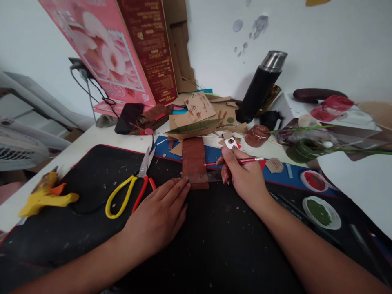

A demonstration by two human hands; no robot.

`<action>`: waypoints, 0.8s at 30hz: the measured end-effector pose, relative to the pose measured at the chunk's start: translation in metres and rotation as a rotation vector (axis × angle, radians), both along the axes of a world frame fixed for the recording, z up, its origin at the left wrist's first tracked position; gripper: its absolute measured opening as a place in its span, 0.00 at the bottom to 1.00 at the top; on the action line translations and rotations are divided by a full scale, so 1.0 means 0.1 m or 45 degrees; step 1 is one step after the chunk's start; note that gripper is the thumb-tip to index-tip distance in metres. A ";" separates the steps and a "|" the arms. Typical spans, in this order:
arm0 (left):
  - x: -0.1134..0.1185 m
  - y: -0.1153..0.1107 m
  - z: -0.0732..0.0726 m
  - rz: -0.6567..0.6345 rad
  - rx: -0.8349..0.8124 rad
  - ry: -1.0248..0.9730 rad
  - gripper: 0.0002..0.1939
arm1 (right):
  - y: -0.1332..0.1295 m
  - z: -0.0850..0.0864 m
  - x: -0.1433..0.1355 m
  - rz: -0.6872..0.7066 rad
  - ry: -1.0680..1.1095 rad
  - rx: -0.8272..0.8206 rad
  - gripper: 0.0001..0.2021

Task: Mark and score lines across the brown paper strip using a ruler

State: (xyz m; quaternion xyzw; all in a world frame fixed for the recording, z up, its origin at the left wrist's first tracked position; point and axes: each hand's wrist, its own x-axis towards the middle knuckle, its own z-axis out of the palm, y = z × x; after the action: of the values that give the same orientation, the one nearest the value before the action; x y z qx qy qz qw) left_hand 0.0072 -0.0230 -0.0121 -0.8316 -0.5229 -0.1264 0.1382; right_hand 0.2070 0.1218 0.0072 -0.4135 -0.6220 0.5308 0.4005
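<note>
A brown-painted strip of cardboard (193,157) lies upright in front of me on the black mat (220,245). Across its lower part runs a clear ruler (200,178). My left hand (161,208) rests flat, its fingertips pressing on the ruler's left end and the strip's edge. Between the fingers of my right hand (243,173) is a red pencil (211,164), its tip touching or just over the strip's right edge. The ruler's right end reaches toward that hand. Brown stains mark the right fingers.
Scissors (143,171) lie open by my left hand, with a yellow glue gun (49,196) further left. Cardboard scraps (200,107), a black flask (260,87) and a brown paint jar (257,135) stand behind. Lids of red (314,181) and green paint (318,212) sit right.
</note>
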 end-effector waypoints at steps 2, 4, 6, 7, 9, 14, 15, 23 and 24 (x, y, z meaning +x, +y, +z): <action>0.00 0.00 -0.01 0.005 -0.005 -0.013 0.21 | 0.00 -0.01 0.00 0.012 -0.009 0.003 0.22; -0.01 0.00 -0.02 0.008 -0.006 -0.024 0.21 | 0.01 -0.01 0.00 0.020 -0.007 -0.004 0.23; -0.02 -0.01 -0.03 0.007 0.003 -0.044 0.21 | 0.01 -0.01 0.00 0.026 0.001 -0.014 0.23; -0.02 -0.01 -0.03 0.007 0.006 -0.053 0.21 | 0.01 -0.01 0.00 0.028 0.006 -0.023 0.23; -0.02 -0.01 -0.03 0.013 -0.004 -0.052 0.22 | 0.01 -0.01 0.00 0.029 0.018 -0.049 0.23; -0.03 -0.02 -0.05 0.022 -0.027 -0.045 0.22 | 0.00 0.01 -0.01 0.032 0.027 -0.116 0.24; -0.03 -0.02 -0.06 0.026 -0.023 -0.056 0.22 | -0.01 0.01 -0.01 0.038 0.022 -0.123 0.24; -0.03 -0.02 -0.05 0.021 -0.049 -0.060 0.22 | -0.02 0.03 -0.01 0.079 0.005 -0.167 0.23; -0.03 -0.02 -0.05 0.018 -0.046 -0.052 0.22 | -0.02 0.03 -0.02 0.084 0.007 -0.169 0.23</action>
State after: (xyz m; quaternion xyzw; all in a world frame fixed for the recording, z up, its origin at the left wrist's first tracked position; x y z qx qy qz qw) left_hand 0.0040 -0.0250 -0.0166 -0.8276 -0.5336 -0.1328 0.1133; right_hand 0.2055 0.1203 0.0102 -0.4169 -0.5976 0.5849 0.3562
